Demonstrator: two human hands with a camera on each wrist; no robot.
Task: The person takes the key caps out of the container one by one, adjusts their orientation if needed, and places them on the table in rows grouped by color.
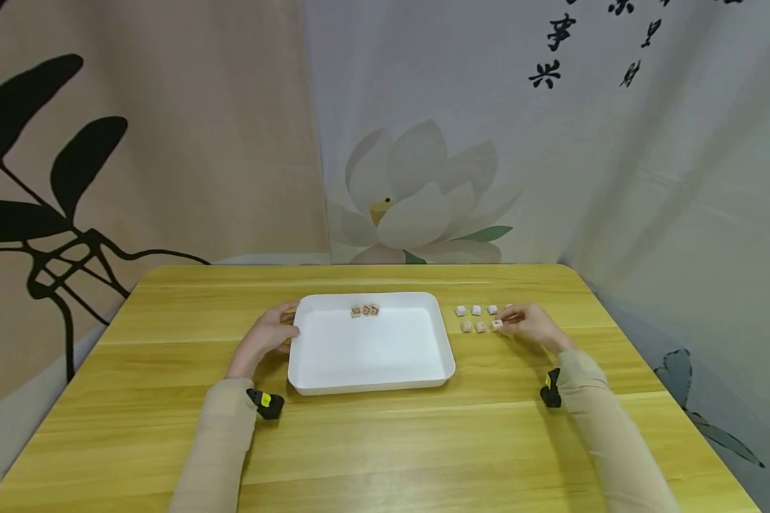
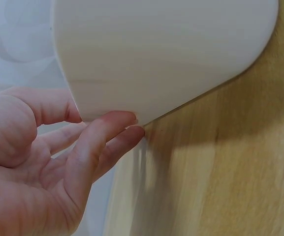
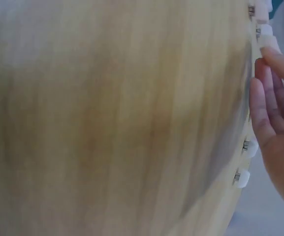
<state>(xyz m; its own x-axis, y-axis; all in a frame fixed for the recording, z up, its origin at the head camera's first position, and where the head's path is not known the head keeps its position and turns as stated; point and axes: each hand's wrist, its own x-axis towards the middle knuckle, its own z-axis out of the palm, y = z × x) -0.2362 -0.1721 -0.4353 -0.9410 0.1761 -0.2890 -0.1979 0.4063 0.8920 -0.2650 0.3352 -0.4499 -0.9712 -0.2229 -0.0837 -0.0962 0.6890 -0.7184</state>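
Note:
A white tray [image 1: 372, 349] lies on the wooden table. My left hand [image 1: 272, 331] grips its left edge, with fingertips against the tray wall [image 2: 166, 54] in the left wrist view. Inside, near the far wall, three small tan blocks [image 1: 366, 311] with dark marks sit close together. To the right of the tray, my right hand [image 1: 529, 324] pinches a small pale block [image 1: 497, 324] between thumb and fingertips, at the end of the nearer row. The right wrist view shows that block [image 3: 268, 42] at the fingertips, partly covered. Whether it touches the table, I cannot tell.
Several more small blocks stand in two rows right of the tray, white ones [image 1: 476, 311] behind and pinkish ones [image 1: 466, 326] in front. The farther row is partly hidden by the right hand. Printed curtains [image 1: 423, 142] hang behind the table [image 1: 385, 449].

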